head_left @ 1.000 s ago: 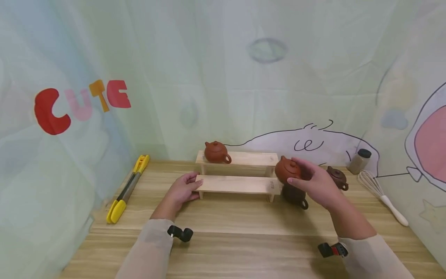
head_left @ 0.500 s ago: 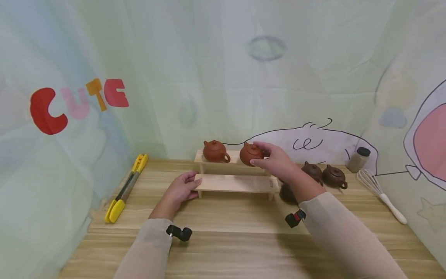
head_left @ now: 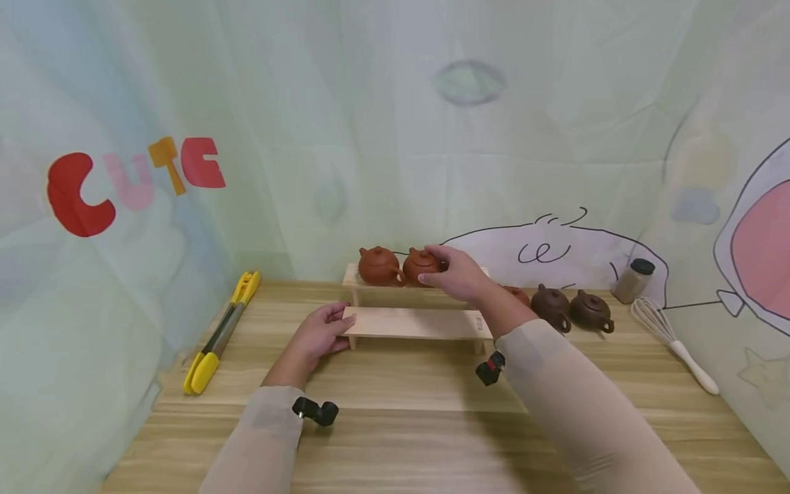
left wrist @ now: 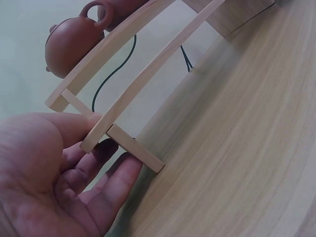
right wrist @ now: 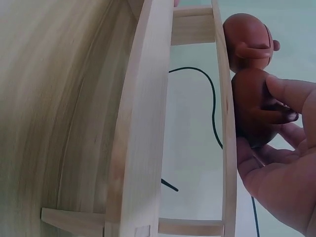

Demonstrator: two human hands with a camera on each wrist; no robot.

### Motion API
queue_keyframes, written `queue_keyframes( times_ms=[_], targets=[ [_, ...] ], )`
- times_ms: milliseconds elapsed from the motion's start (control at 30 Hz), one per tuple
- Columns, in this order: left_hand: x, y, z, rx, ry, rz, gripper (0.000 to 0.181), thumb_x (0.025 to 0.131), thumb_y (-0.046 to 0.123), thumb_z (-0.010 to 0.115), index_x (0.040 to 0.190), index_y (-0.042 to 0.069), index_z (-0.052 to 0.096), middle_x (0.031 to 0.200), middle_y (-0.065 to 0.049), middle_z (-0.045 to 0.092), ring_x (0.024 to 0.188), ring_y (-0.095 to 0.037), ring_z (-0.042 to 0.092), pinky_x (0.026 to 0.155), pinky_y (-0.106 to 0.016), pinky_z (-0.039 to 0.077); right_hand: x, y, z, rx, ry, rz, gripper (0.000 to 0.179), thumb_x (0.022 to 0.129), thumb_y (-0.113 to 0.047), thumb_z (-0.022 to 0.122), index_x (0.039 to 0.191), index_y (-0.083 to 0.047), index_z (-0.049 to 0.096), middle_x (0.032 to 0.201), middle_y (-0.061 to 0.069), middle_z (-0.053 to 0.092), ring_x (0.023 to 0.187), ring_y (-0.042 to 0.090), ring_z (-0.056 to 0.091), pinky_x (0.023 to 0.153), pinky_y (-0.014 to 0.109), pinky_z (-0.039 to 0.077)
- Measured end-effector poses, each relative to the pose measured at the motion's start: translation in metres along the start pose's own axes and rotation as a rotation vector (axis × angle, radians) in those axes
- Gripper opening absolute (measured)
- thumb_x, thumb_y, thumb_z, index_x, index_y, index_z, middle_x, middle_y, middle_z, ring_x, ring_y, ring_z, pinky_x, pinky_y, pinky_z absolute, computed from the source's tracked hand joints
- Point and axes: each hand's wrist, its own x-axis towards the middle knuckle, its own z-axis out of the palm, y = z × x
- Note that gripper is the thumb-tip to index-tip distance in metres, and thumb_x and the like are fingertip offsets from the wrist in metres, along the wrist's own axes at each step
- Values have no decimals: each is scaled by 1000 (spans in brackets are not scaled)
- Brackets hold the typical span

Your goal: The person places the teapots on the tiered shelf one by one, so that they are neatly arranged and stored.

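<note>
A two-tier wooden stand [head_left: 420, 324] has its lower left end held by my left hand [head_left: 319, 336]. In the left wrist view, the thumb lies at the board's end and the fingers [left wrist: 118, 182] curl beneath, by the leg. On the upper tier, a reddish-brown teapot [head_left: 378, 266] sits at the left with its handle to the right. Close beside it, my right hand [head_left: 459, 274] grips a second reddish-brown teapot [head_left: 418, 266] from its handle side. The right wrist view shows this second teapot [right wrist: 252, 103] at the upper board, against the first teapot [right wrist: 245, 42].
Right of the stand are two dark brown teapots [head_left: 549, 307] and a reddish teapot [head_left: 517, 295] partly hidden by my right arm. Farther right lie a lidded jar [head_left: 633, 283] and a whisk [head_left: 675, 346]. Yellow-tipped tongs [head_left: 223, 333] lie at the left.
My right hand has carried the second reddish-brown teapot leftward from beyond the stand's right end to the upper tier, close beside the first. My left hand keeps its place on the stand.
</note>
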Motion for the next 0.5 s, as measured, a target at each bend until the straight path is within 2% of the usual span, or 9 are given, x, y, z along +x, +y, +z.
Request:
queue_keyframes(
  times_ms=[267, 367, 500],
  targets=[
    [2, -2, 0, -4, 0, -12, 63, 110, 24, 63, 165, 7, 38, 161, -20, 49, 129, -28, 65, 101, -44, 62, 1, 2, 0, -10, -7, 16, 73, 102, -28, 74, 166, -16, 40, 164, 11, 51, 151, 33, 48, 126, 52, 40],
    [3, -1, -1, -12, 2, -15, 63, 110, 24, 63, 165, 6, 38, 162, -21, 48, 130, -29, 64, 102, -45, 62, -1, 4, -2, -13, -23, 0, 75, 102, -32, 73, 167, -18, 38, 167, 11, 48, 152, 35, 48, 122, 54, 45],
    [2, 1, -1, -11, 2, -13, 63, 110, 24, 63, 165, 5, 38, 162, -21, 48, 127, -26, 65, 101, -44, 63, -14, 5, -10, -20, -8, 12, 75, 102, -40, 72, 167, -23, 38, 172, 8, 42, 154, 37, 46, 115, 58, 52]
  ],
)
